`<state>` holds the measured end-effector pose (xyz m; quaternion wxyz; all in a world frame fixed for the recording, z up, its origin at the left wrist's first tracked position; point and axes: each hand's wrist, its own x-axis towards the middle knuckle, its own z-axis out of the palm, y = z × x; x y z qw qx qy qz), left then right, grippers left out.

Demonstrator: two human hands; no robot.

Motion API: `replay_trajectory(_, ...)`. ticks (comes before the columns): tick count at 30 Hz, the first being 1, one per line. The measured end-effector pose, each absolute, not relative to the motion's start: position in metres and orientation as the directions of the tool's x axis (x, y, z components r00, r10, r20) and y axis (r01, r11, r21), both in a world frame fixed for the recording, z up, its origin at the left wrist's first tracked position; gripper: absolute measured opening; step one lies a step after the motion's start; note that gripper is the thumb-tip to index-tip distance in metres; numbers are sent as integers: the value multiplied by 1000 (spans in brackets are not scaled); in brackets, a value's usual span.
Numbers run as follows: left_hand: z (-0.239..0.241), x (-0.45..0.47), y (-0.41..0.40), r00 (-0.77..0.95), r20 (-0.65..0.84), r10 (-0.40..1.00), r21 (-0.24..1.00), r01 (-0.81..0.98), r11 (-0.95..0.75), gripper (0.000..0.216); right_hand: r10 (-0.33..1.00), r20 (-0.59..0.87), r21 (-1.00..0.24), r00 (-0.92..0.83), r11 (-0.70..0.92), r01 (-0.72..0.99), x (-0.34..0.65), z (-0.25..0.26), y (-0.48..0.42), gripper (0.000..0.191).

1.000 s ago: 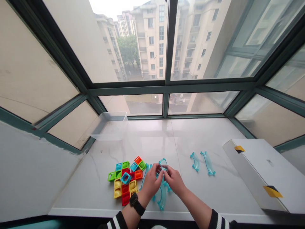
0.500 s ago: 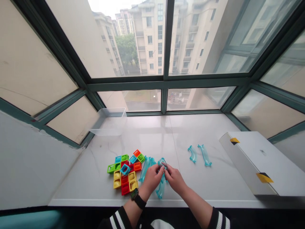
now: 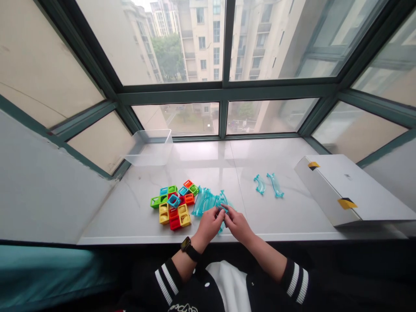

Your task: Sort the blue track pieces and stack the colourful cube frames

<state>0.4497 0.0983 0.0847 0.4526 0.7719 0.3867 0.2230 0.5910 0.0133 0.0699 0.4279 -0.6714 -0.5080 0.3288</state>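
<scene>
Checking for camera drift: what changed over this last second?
The head camera tipped down, so the sill sits higher in view and the person's jacket shows. The left hand and right hand stay together on a teal track piece. The coloured blocks, two far track pieces and white box stayed put.

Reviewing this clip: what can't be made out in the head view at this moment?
Teal piece between the hands: the fingers of the left hand and right hand hide most of it, so its shape is unclear.
Clear teal track pieces: they overlap, so their number is unclear.
Coloured blocks: upper blocks hide parts of those beneath.
White box: its walls hide anything inside.
</scene>
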Motion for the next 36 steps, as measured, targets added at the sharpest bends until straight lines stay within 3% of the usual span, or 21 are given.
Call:
replay_trajectory(12,86,430,67,759,4,651,899,283,-335,23,923,-36,-927,384,-175,333,584,75,-7,25)
replay_trajectory(18,93,425,63,812,-17,584,866,304,-397,23,876,91,-875,474,-157,457,594,81,-7,44)
replay_trajectory(23,89,431,59,784,-39,620,838,364,-406,33,855,112,-817,507,-212,537,601,82,-6,52)
replay_trajectory(30,79,434,58,740,-1,673,750,446,-489,38,879,14,-739,477,-312,597,602,79,-5,56)
replay_trajectory(36,76,437,59,740,24,672,719,454,-526,32,919,6,-709,395,-275,650,603,83,-7,40)
